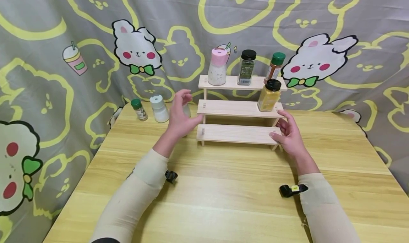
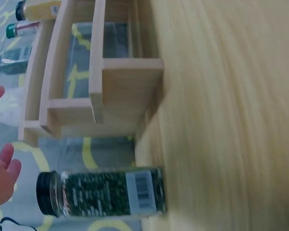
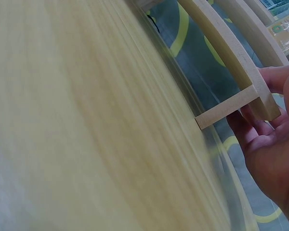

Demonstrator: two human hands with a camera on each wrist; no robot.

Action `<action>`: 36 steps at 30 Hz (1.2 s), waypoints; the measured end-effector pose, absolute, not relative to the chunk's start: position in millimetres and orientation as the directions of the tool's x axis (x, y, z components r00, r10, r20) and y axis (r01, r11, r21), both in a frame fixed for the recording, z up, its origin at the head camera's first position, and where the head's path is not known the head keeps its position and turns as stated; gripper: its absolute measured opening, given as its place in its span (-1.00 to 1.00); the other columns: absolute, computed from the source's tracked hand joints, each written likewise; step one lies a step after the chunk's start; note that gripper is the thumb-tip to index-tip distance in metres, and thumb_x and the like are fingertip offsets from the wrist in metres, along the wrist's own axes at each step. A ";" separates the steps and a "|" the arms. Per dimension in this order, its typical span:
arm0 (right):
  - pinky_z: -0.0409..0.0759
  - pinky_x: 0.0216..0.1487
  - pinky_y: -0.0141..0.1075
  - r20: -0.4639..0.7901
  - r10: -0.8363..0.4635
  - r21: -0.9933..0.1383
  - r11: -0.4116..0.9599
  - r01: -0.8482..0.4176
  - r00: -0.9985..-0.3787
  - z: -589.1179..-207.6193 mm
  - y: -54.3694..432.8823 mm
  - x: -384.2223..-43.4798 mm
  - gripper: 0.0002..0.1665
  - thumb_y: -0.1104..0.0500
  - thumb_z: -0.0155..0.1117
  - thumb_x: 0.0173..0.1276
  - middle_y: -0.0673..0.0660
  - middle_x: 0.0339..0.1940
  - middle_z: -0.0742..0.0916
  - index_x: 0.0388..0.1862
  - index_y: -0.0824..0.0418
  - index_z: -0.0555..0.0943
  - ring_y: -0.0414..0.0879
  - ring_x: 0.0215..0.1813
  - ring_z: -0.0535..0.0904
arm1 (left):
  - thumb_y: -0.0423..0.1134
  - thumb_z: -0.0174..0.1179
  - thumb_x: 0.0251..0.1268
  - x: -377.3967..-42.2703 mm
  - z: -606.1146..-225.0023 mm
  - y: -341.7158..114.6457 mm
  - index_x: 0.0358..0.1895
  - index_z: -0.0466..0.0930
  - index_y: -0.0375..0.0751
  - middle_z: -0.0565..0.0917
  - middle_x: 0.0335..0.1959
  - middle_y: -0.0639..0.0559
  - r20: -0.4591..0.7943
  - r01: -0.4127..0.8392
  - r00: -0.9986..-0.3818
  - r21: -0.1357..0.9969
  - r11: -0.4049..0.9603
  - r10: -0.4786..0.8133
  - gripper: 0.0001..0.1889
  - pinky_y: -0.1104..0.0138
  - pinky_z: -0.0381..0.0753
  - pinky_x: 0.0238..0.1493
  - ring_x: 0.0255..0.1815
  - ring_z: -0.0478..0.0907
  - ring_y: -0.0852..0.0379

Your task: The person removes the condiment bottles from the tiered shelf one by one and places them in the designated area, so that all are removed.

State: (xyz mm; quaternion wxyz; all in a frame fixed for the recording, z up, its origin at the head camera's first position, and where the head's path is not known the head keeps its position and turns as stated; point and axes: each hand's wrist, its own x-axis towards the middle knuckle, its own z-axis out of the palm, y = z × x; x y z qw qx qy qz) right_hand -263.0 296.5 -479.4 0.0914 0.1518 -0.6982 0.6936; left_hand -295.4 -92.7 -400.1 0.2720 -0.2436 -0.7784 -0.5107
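Note:
A three-tier wooden rack stands on the table, also filling the upper left of the left wrist view. My right hand grips its right end, thumb over the lowest board and fingers behind. By the rack's left end is my left hand, fingers loosely bent and holding nothing; whether its thumb touches the rack I cannot tell. A black-capped herb jar stands beside that end, mostly hidden behind this hand in the head view. On the top tier are a pink-capped shaker, a dark-green herb jar and a green-capped spice jar. A yellow spice jar occupies the middle tier.
Left of the rack, a small green-capped jar and a white-capped shaker stand near the table's back edge. A patterned curtain hangs behind the wooden table.

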 end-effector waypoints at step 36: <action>0.53 0.12 -0.41 0.334 -0.077 -0.942 0.017 -0.336 -0.940 -479.4 299.3 -265.6 0.02 0.74 0.18 0.13 0.36 0.33 0.48 0.51 0.11 0.24 0.17 0.28 0.45 | -0.45 0.52 -0.10 -309.8 -389.9 -0.4 0.36 0.25 -0.16 0.47 0.04 -0.03 0.545 0.589 -0.804 0.784 0.196 0.238 -0.12 0.31 0.54 0.16 0.06 0.52 0.04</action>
